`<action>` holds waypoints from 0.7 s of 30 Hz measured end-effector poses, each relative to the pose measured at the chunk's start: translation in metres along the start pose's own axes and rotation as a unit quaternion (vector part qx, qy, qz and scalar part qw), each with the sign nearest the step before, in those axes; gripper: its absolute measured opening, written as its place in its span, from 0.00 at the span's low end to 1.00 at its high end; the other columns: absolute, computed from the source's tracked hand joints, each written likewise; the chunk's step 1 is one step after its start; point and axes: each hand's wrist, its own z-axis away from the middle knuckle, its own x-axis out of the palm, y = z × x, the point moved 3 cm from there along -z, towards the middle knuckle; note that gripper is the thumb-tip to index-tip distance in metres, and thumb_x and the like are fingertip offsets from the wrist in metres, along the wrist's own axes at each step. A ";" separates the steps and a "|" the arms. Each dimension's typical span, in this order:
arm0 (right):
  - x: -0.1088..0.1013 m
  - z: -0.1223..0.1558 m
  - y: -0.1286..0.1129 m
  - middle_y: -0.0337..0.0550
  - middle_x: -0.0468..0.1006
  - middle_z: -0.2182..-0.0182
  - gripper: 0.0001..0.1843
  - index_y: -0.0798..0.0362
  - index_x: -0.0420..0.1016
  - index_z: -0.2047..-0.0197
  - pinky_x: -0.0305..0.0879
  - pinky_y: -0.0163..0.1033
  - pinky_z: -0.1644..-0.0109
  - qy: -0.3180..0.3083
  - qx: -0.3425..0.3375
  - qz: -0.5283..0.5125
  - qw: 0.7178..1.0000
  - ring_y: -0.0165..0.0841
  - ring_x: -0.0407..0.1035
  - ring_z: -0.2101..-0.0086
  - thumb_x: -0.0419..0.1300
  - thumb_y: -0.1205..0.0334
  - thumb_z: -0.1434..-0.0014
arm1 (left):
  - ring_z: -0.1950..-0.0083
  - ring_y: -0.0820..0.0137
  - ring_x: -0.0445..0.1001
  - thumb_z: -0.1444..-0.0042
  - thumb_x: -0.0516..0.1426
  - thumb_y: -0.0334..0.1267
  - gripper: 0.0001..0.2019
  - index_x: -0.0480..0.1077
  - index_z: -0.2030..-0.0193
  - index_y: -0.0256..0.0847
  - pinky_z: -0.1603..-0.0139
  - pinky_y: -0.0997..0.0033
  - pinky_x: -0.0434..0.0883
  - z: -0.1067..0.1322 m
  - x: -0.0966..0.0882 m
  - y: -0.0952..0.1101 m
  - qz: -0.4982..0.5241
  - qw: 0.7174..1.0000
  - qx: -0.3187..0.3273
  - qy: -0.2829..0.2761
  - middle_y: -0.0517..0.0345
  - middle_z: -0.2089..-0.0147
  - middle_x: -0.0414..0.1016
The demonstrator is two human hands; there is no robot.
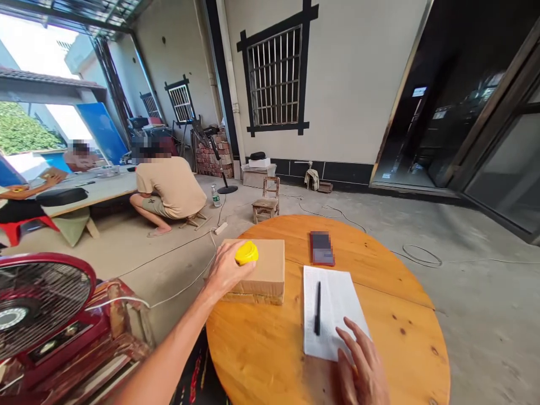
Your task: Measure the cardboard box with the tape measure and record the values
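Observation:
My left hand [228, 267] is closed around a yellow tape measure [247, 253], which is on or just above the top of a cardboard box [268, 270]. The box lies at the left side of a round wooden table [253, 349]. Over the near right corner of a white sheet of paper [337, 298] hovers or rests my right hand [363, 360], fingers spread and holding nothing. A black pen [318, 309] lies lengthwise on the paper, left of that hand. Beyond the paper is a phone [322, 248] in a dark red case.
A red fan [42, 304] stands close on my left. Past the table are a small wooden chair [266, 201], a water bottle [215, 197] and cables [422, 256] on the floor. A person [169, 183] squats at a long low table [101, 183], with other people nearby.

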 end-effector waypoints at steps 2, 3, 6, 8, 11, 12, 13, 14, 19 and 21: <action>0.000 0.001 0.000 0.54 0.67 0.41 0.19 0.47 0.64 0.42 0.72 0.54 0.48 -0.001 0.007 0.001 1.000 0.46 0.68 0.45 0.51 0.68 0.35 | 0.46 0.56 0.70 0.53 0.62 0.42 0.23 0.73 0.48 0.43 0.41 0.54 0.66 0.000 0.002 0.001 0.004 1.000 -0.011 0.020 0.51 0.49 0.75; -0.001 0.001 0.000 0.54 0.67 0.41 0.19 0.47 0.64 0.42 0.72 0.54 0.48 -0.001 0.010 0.002 1.000 0.46 0.68 0.45 0.51 0.68 0.35 | 0.46 0.56 0.70 0.53 0.61 0.43 0.23 0.72 0.48 0.43 0.42 0.54 0.66 0.000 0.002 0.002 0.005 0.999 -0.017 0.029 0.51 0.49 0.75; -0.002 0.001 -0.003 0.53 0.67 0.41 0.19 0.47 0.64 0.42 0.72 0.53 0.48 0.006 0.016 0.006 1.000 0.45 0.68 0.45 0.51 0.69 0.36 | 0.47 0.56 0.72 0.52 0.61 0.45 0.24 0.72 0.47 0.42 0.44 0.55 0.69 0.009 -0.006 0.006 0.035 0.997 -0.045 0.056 0.51 0.49 0.74; -0.005 -0.001 -0.006 0.53 0.68 0.41 0.19 0.48 0.65 0.43 0.73 0.52 0.48 0.015 0.017 0.009 1.000 0.44 0.69 0.45 0.51 0.69 0.36 | 0.48 0.57 0.73 0.52 0.62 0.48 0.27 0.71 0.45 0.43 0.45 0.56 0.69 0.020 -0.016 0.012 0.098 0.990 -0.076 0.063 0.52 0.49 0.74; -0.008 -0.005 -0.012 0.52 0.69 0.43 0.18 0.48 0.65 0.44 0.74 0.52 0.51 0.033 0.017 0.006 0.999 0.44 0.69 0.46 0.49 0.69 0.35 | 0.46 0.56 0.73 0.55 0.65 0.52 0.31 0.70 0.43 0.43 0.45 0.57 0.69 0.048 -0.030 0.028 0.289 0.947 -0.137 0.026 0.52 0.47 0.75; -0.009 -0.006 -0.014 0.53 0.69 0.43 0.18 0.48 0.65 0.44 0.74 0.52 0.51 0.036 0.017 0.003 0.999 0.44 0.69 0.46 0.49 0.69 0.35 | 0.45 0.55 0.73 0.54 0.64 0.53 0.31 0.70 0.44 0.41 0.46 0.57 0.70 0.059 -0.033 0.036 0.379 0.912 -0.156 0.006 0.50 0.46 0.75; -0.010 -0.006 -0.015 0.53 0.69 0.43 0.17 0.48 0.66 0.44 0.73 0.53 0.51 0.036 0.018 -0.003 0.999 0.44 0.69 0.46 0.48 0.68 0.35 | 0.47 0.54 0.74 0.52 0.61 0.56 0.30 0.71 0.47 0.39 0.50 0.57 0.72 0.071 -0.034 0.045 0.469 0.863 -0.187 -0.004 0.47 0.47 0.76; -0.010 -0.007 -0.016 0.53 0.69 0.43 0.17 0.48 0.66 0.44 0.73 0.54 0.51 0.032 0.022 -0.010 0.999 0.45 0.69 0.46 0.48 0.68 0.35 | 0.50 0.54 0.75 0.49 0.58 0.59 0.28 0.72 0.50 0.40 0.55 0.56 0.74 0.082 -0.032 0.054 0.539 0.810 -0.229 -0.033 0.46 0.49 0.77; -0.014 -0.004 -0.016 0.52 0.68 0.42 0.16 0.47 0.67 0.44 0.67 0.61 0.45 0.017 0.065 -0.080 0.994 0.46 0.66 0.43 0.50 0.64 0.33 | 0.70 0.64 0.73 0.42 0.44 0.65 0.33 0.74 0.58 0.37 0.67 0.61 0.69 0.126 -0.010 0.098 0.680 0.579 -0.375 -0.247 0.47 0.67 0.76; -0.017 -0.002 -0.018 0.51 0.70 0.42 0.15 0.47 0.68 0.45 0.66 0.61 0.43 0.010 0.094 -0.115 0.989 0.46 0.66 0.43 0.50 0.63 0.33 | 0.73 0.68 0.71 0.41 0.43 0.65 0.35 0.74 0.56 0.34 0.67 0.65 0.68 0.135 -0.003 0.105 0.706 0.512 -0.408 -0.270 0.48 0.69 0.75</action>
